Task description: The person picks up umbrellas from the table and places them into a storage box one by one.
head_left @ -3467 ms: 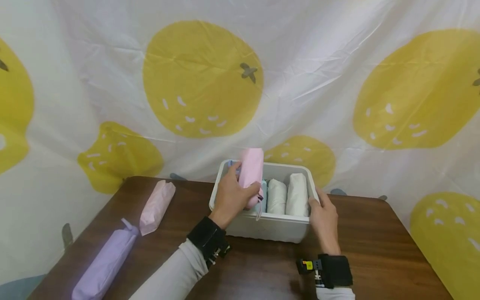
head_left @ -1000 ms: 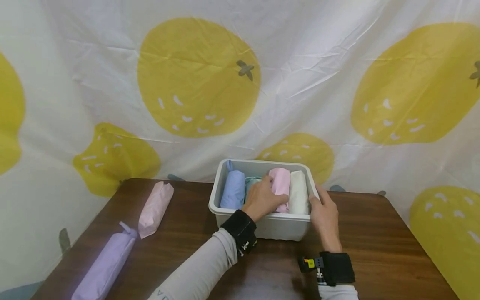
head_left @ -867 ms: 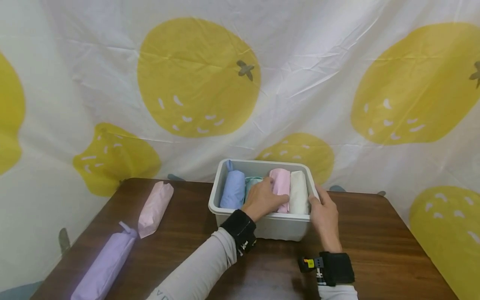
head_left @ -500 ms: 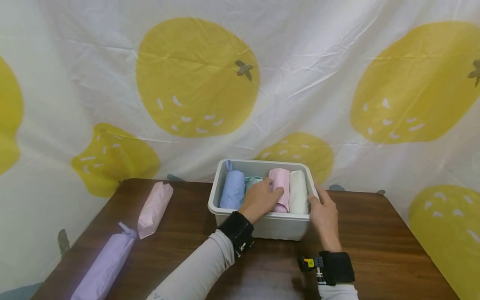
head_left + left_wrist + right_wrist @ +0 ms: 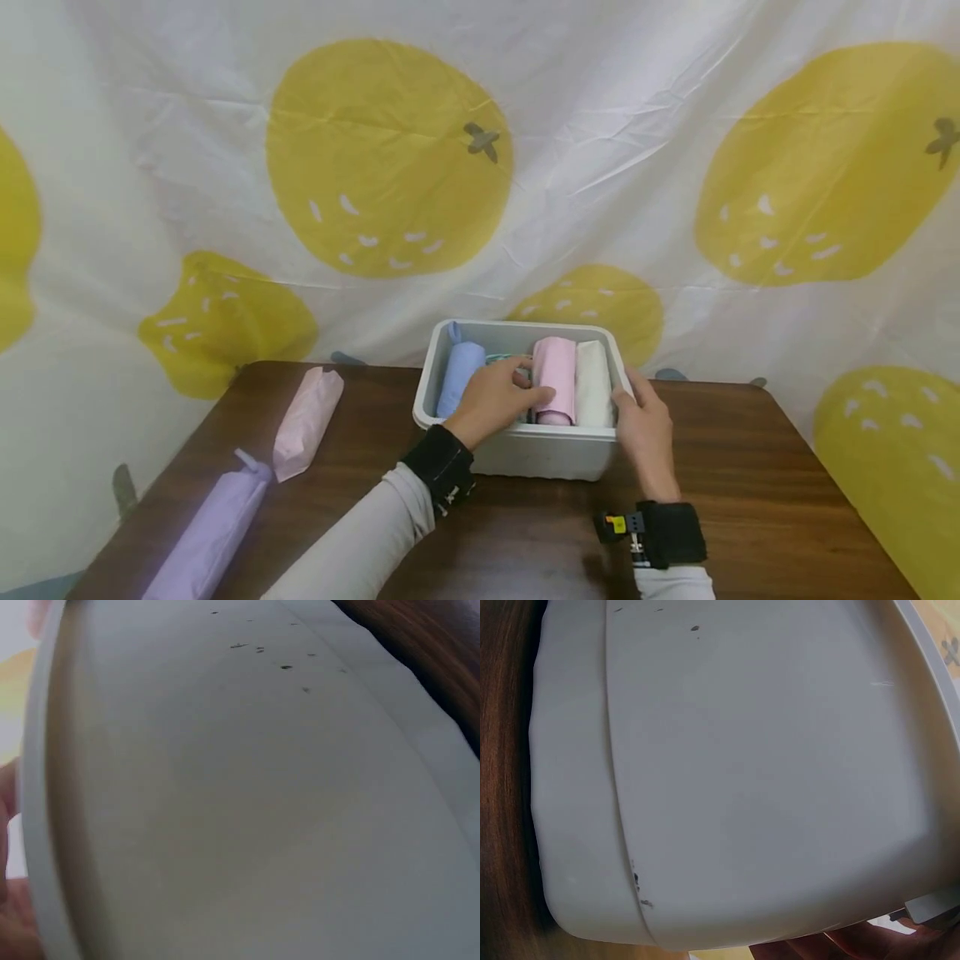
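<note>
A light grey plastic bin (image 5: 540, 454) stands on the table with wrapped bundles, shaped like folded umbrellas, side by side inside. From the left they are blue (image 5: 462, 375), teal, mostly hidden, pink (image 5: 555, 367) and white (image 5: 594, 383). My left hand (image 5: 491, 400) reaches over the bin's front rim; its thumb touches the pink bundle and its loosely bent fingers lie at that bundle's left side. My right hand (image 5: 645, 433) grips the bin's right rim, thumb in front. In both wrist views the bin's wall (image 5: 225, 787) (image 5: 765, 765) fills most of the picture.
On the left of the brown table (image 5: 750, 492) lie a pale pink bundle (image 5: 307, 423) and a longer purple bundle (image 5: 213, 533) with a loop. A white curtain (image 5: 592, 100) with yellow fruit prints hangs behind the table.
My left hand lowered the pink bundle into the bin between the teal and white ones. Over the last half second that hand has drawn back leftward. The right hand stays at the rim.
</note>
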`<state>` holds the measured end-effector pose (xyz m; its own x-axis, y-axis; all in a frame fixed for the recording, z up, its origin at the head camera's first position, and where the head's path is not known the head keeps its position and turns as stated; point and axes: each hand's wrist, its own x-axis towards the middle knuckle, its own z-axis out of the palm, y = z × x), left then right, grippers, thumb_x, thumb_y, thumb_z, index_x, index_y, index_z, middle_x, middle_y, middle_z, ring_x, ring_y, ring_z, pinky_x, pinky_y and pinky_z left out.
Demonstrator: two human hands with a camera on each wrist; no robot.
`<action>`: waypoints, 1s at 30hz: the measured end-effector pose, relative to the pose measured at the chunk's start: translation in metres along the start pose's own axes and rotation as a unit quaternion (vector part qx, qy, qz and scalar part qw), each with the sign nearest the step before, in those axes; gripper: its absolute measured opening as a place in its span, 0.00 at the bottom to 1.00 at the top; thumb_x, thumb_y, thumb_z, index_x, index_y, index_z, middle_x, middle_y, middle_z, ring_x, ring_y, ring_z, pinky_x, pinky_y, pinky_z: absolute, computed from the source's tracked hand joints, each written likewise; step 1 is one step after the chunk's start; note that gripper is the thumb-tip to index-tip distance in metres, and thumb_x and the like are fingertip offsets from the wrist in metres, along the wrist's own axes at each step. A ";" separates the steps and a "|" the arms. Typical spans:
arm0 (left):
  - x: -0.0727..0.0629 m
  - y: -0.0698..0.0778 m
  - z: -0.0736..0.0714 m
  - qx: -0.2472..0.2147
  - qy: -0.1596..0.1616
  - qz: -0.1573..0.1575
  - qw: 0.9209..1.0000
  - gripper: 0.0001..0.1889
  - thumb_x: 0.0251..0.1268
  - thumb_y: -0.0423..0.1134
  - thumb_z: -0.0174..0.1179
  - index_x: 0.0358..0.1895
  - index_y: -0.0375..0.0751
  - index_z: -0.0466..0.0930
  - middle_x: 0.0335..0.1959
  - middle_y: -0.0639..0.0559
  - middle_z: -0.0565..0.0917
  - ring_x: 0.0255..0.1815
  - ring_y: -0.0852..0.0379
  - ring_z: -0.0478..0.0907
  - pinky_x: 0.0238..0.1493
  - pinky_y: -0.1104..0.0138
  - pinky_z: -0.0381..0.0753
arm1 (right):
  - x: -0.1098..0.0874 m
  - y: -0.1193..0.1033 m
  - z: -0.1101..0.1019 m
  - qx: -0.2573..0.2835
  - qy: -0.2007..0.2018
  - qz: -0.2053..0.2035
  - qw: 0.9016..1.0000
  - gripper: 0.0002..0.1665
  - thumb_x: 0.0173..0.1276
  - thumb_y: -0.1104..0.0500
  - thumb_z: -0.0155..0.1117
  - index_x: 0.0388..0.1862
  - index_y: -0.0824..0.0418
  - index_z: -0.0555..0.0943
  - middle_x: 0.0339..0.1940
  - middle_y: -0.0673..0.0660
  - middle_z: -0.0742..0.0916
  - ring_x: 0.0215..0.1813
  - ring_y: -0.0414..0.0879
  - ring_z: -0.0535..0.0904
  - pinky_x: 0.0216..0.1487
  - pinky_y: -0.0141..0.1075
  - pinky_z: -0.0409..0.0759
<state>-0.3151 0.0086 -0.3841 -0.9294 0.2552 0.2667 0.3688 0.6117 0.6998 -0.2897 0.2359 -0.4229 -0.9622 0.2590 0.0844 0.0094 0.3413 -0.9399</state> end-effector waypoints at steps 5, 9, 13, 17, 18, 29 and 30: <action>-0.023 -0.024 -0.034 -0.033 0.222 0.089 0.970 0.15 0.70 0.39 0.68 0.55 0.36 0.87 0.48 0.41 0.90 0.41 0.48 0.89 0.42 0.56 0.87 | -0.001 0.000 -0.001 0.001 0.000 -0.002 1.000 0.33 0.86 0.54 0.47 0.86 0.56 0.63 0.84 0.64 0.66 0.83 0.63 0.58 0.78 0.61 0.57; -0.040 -0.068 -0.080 0.024 0.347 0.049 0.936 0.15 0.67 0.35 0.65 0.55 0.35 0.86 0.50 0.37 0.87 0.48 0.40 0.87 0.47 0.49 0.85 | -0.001 0.000 -0.001 0.006 0.006 -0.006 1.000 0.33 0.86 0.55 0.47 0.86 0.56 0.63 0.84 0.64 0.66 0.83 0.63 0.58 0.78 0.62 0.57; -0.066 -0.122 -0.117 0.121 0.246 -0.154 0.949 0.31 0.65 0.41 0.67 0.67 0.26 0.73 0.61 0.22 0.74 0.63 0.23 0.70 0.57 0.35 0.73 | -0.002 0.000 0.000 0.005 0.001 0.001 1.000 0.33 0.86 0.55 0.47 0.86 0.55 0.63 0.84 0.64 0.66 0.83 0.63 0.58 0.78 0.62 0.57; -0.085 -0.160 -0.130 0.172 0.091 -0.279 0.940 0.45 0.65 0.45 0.69 0.74 0.21 0.57 0.61 0.12 0.64 0.65 0.15 0.61 0.59 0.27 0.68 | -0.002 -0.002 0.003 0.009 0.000 0.000 1.000 0.33 0.86 0.55 0.47 0.86 0.55 0.62 0.84 0.64 0.66 0.83 0.63 0.58 0.78 0.63 0.57; -0.086 -0.167 -0.131 0.177 0.076 -0.286 0.939 0.45 0.64 0.46 0.70 0.74 0.22 0.56 0.61 0.11 0.64 0.64 0.14 0.62 0.58 0.27 0.68 | -0.001 -0.002 0.004 0.011 0.002 -0.001 1.000 0.33 0.86 0.55 0.47 0.86 0.56 0.63 0.84 0.64 0.66 0.83 0.63 0.58 0.78 0.63 0.57; -0.088 -0.201 -0.155 0.193 0.049 -0.253 0.947 0.46 0.57 0.50 0.72 0.66 0.16 0.63 0.51 0.18 0.79 0.51 0.23 0.80 0.47 0.36 0.79 | 0.001 -0.001 0.013 0.010 -0.008 0.000 1.000 0.33 0.86 0.55 0.46 0.86 0.56 0.62 0.84 0.64 0.66 0.83 0.64 0.58 0.77 0.63 0.58; -0.086 -0.205 -0.155 0.188 0.039 -0.257 0.947 0.49 0.56 0.53 0.73 0.66 0.15 0.62 0.52 0.17 0.78 0.52 0.23 0.80 0.47 0.37 0.79 | 0.001 -0.001 0.013 0.010 -0.008 -0.001 1.000 0.33 0.86 0.55 0.46 0.86 0.56 0.62 0.84 0.65 0.66 0.83 0.64 0.58 0.77 0.63 0.58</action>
<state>-0.3134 -0.2550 -0.4481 -0.9804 -0.1964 0.0129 -0.1675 0.8670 0.4693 -0.2936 0.2242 -0.4263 -0.9662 0.2449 0.0807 0.0030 0.3238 -0.9461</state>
